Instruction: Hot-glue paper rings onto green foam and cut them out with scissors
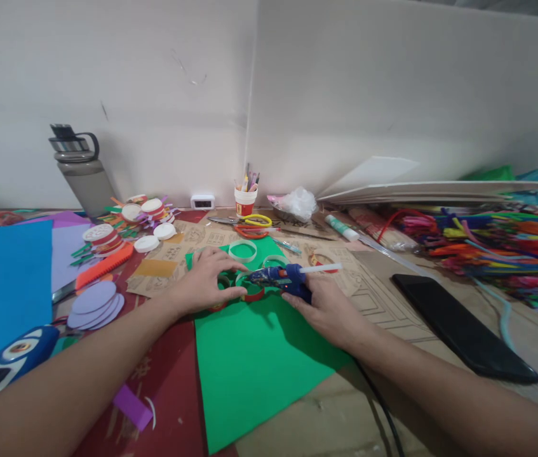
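My right hand is wrapped round the handle of a blue hot glue gun, a white glue stick poking from its back end. The nozzle points left, over a red-sided paper ring on a green sheet. Curled over the ring cluster from the left, my left hand has its thumb and fingers about another paper ring, partly hidden by them. Behind stand a pale ring and one partly covered by the glue gun.
A black phone lies at right, before bundled pipe cleaners. Yellow-handled scissors and a pen cup are behind. Lilac discs, an orange cutter and a bottle occupy the left. A cable trails forward.
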Action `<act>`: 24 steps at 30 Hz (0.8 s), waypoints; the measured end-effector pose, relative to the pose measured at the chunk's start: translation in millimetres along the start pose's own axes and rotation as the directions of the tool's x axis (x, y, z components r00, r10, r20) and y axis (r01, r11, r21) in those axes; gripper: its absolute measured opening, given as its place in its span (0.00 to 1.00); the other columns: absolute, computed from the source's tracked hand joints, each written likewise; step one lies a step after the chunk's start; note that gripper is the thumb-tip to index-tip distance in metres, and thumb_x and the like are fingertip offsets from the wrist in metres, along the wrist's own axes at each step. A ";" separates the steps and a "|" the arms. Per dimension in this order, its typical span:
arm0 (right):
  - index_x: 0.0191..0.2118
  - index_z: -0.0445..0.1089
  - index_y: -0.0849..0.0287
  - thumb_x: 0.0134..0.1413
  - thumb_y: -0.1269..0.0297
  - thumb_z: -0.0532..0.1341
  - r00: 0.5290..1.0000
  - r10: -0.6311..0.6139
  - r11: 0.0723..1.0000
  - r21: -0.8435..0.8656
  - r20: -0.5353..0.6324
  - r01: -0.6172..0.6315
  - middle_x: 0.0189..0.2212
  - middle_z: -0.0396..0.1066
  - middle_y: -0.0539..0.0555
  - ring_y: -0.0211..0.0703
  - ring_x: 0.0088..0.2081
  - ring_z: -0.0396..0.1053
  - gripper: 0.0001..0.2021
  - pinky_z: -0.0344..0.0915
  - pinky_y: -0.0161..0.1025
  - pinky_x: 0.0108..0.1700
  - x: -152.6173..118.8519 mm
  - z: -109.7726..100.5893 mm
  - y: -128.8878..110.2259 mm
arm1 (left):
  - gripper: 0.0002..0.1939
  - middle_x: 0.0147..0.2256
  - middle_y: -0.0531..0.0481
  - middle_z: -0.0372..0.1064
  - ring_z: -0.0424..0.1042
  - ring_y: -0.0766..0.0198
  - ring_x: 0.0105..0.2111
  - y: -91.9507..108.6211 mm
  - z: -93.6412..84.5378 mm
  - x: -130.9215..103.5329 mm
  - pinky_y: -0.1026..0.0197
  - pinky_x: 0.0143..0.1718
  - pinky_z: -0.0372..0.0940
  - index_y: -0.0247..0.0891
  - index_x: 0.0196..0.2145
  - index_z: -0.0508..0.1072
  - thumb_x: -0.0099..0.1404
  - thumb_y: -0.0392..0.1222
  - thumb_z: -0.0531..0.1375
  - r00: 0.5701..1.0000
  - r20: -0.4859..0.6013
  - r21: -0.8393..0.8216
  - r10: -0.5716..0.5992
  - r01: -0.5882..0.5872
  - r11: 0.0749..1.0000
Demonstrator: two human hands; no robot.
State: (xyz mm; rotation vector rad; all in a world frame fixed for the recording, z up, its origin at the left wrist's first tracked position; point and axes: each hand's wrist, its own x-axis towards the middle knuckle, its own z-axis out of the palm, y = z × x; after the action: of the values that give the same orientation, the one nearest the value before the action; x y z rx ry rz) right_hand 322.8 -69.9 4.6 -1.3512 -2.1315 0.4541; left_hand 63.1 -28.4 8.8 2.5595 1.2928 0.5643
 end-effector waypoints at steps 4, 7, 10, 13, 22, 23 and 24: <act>0.27 0.60 0.55 0.57 0.61 0.58 1.000 0.012 1.000 -0.010 -0.001 -0.012 0.24 0.65 0.52 0.43 0.28 0.63 0.09 0.56 0.39 0.30 0.8 -0.1 -0.3 | 0.21 0.50 0.49 0.72 0.62 0.48 0.54 0.3 -0.2 0.2 0.42 0.57 0.51 0.49 0.48 0.77 0.60 0.59 0.64 1.000 0.004 -0.004 -0.002 0.002 1.000; 0.27 0.61 0.55 0.57 0.61 0.58 1.000 0.014 1.000 -0.010 0.001 -0.013 0.24 0.65 0.52 0.44 0.28 0.63 0.09 0.57 0.39 0.31 0.9 -0.5 -0.6 | 0.21 0.50 0.49 0.72 0.62 0.48 0.54 0.1 0.0 0.2 0.42 0.57 0.52 0.50 0.48 0.77 0.60 0.59 0.64 1.000 0.002 -0.004 -0.001 0.001 1.000; 0.28 0.62 0.55 0.56 0.61 0.58 1.000 0.020 1.000 -0.011 0.003 -0.020 0.25 0.66 0.52 0.44 0.28 0.64 0.08 0.58 0.40 0.31 0.5 -0.5 -0.8 | 0.21 0.50 0.48 0.72 0.62 0.48 0.54 0.1 0.4 0.1 0.41 0.57 0.52 0.50 0.48 0.77 0.60 0.59 0.63 1.000 -0.006 -0.007 -0.003 0.003 1.000; 0.29 0.63 0.56 0.56 0.61 0.59 1.000 0.028 1.000 -0.014 0.004 -0.028 0.25 0.67 0.53 0.45 0.29 0.64 0.08 0.58 0.41 0.32 0.3 -0.3 -0.9 | 0.22 0.50 0.48 0.72 0.62 0.48 0.54 0.4 0.5 -0.1 0.41 0.58 0.52 0.50 0.48 0.77 0.59 0.59 0.63 1.000 -0.008 -0.008 -0.003 0.003 1.000; 0.29 0.64 0.56 0.57 0.61 0.59 1.000 0.008 1.000 -0.026 -0.002 -0.008 0.26 0.68 0.53 0.45 0.30 0.65 0.07 0.59 0.40 0.32 -0.7 -0.7 -0.3 | 0.21 0.51 0.48 0.71 0.61 0.48 0.55 1.6 -1.3 0.1 0.41 0.59 0.51 0.50 0.49 0.76 0.60 0.59 0.63 1.000 0.010 -0.001 0.000 0.000 1.000; 0.29 0.64 0.56 0.57 0.62 0.59 1.000 0.009 1.000 -0.028 -0.003 -0.009 0.26 0.68 0.53 0.45 0.30 0.65 0.07 0.59 0.40 0.32 -0.7 -0.7 -0.4 | 0.21 0.51 0.48 0.71 0.61 0.48 0.55 1.7 -1.4 0.2 0.41 0.59 0.51 0.50 0.49 0.76 0.60 0.59 0.63 1.000 0.011 0.000 0.002 -0.002 1.000; 0.29 0.64 0.56 0.57 0.62 0.59 1.000 0.010 1.000 -0.028 -0.006 -0.010 0.26 0.68 0.53 0.45 0.29 0.65 0.07 0.59 0.40 0.32 -0.7 -0.6 -0.6 | 0.21 0.51 0.48 0.71 0.62 0.48 0.55 1.9 -1.5 0.2 0.41 0.58 0.52 0.50 0.48 0.76 0.60 0.59 0.63 1.000 0.011 0.000 0.001 -0.001 1.000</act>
State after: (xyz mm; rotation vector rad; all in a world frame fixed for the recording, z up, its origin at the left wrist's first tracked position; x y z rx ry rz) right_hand 323.0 -70.9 5.2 -1.3777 -2.1352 0.4253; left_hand 63.9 -29.3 10.8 2.5600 1.2883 0.5495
